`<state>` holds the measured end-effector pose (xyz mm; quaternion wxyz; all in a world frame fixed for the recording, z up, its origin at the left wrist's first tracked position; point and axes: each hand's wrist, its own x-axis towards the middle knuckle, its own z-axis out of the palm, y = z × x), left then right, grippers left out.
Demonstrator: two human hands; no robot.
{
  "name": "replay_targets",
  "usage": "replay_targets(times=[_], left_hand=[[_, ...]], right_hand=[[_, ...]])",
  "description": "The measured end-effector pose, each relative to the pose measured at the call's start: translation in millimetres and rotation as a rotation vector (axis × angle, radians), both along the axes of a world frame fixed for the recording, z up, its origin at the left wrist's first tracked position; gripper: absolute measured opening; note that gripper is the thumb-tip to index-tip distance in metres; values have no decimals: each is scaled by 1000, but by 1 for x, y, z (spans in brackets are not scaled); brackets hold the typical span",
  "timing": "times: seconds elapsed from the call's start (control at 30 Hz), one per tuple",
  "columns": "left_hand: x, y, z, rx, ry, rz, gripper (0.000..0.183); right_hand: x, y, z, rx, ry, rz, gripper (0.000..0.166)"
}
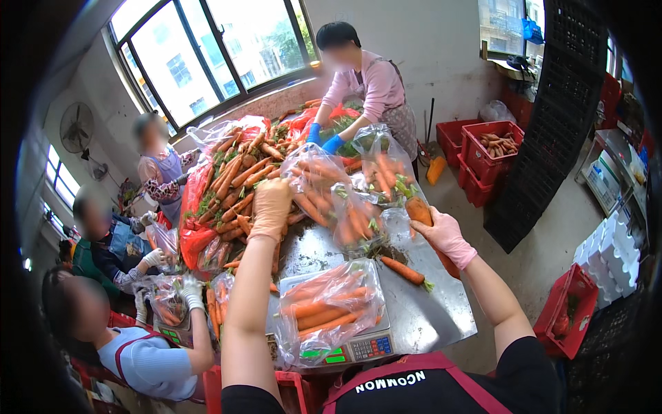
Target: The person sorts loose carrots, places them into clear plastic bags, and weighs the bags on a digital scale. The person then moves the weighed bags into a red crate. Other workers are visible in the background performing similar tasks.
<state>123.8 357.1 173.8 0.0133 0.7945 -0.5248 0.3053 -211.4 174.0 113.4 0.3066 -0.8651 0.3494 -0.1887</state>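
Observation:
My left hand [272,207], in a thin pale glove, is curled over the near edge of a heap of carrots [230,176]. Its fingertips are hidden, so a hold on anything there cannot be made out. In a pink glove, my right hand [450,238] grips a thick, soil-stained carrot [418,210] above the metal table's right side. Before me, a clear plastic bag of carrots [331,305] lies on a digital scale [370,348] with lit green displays. One loose carrot [403,270] rests on the metal table [429,315]. Beyond it stand several filled clear bags [357,217].
Across the table, a person in blue gloves [328,142] reaches into greens. Several co-workers [170,305] handle bagged carrots at the left. Red crates [478,155], a leaning stack of black crates [548,119] and white foam trays [610,259] are at the right. Another red crate [566,310] sits near them.

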Motion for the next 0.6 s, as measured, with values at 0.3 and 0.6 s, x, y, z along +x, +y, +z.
replay_targets(times=[0.3,0.6], left_hand=[[-63,24,-8,290,682,41,38],[-203,176,34,178,524,30,73]], right_hand=[[15,13,-21,139,-530,182,62],[-4,86,49,1093,-1430,418,58]])
